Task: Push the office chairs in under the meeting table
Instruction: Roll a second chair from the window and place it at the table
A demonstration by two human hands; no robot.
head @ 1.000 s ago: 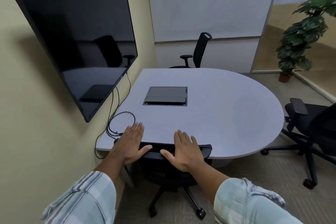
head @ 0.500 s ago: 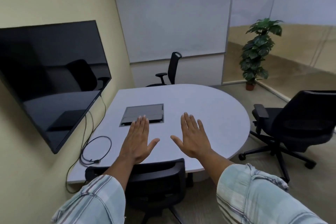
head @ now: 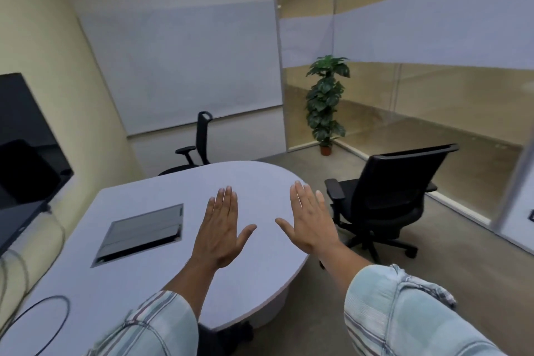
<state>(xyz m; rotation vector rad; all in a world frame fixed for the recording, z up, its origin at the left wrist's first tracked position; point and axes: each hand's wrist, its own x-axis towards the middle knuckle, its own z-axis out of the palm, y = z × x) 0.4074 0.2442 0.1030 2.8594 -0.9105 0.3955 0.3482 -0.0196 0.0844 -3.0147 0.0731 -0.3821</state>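
— Hovering flat above the table [head: 245, 292], the left hand [head: 220, 233] and right hand [head: 310, 221] both have fingers spread and grip nothing. Why would the person hold them like that?

— Probably because they are between chairs. Palms face down and forward, the pose for pressing on a backrest, yet no backrest is under them.

— Where do the chairs stand, then?

— One chair [head: 390, 199] sits at two o'clock, well apart from the rounded table end and turned partly away, seat fully exposed. It looks like the next one to push. A far chair [head: 199, 141] stands at twelve o'clock, its seat already near the table's far edge, though whether it is fully in cannot be told.

— And close by?

— At six o'clock a dark chair part [head: 231, 338] shows just beneath the near edge, between the sleeves, so that one seems tucked in.

— What keeps the tabletop clear?

— Only a cable hatch [head: 141, 233] at ten o'clock, set flush, so nothing blocks the armrests.
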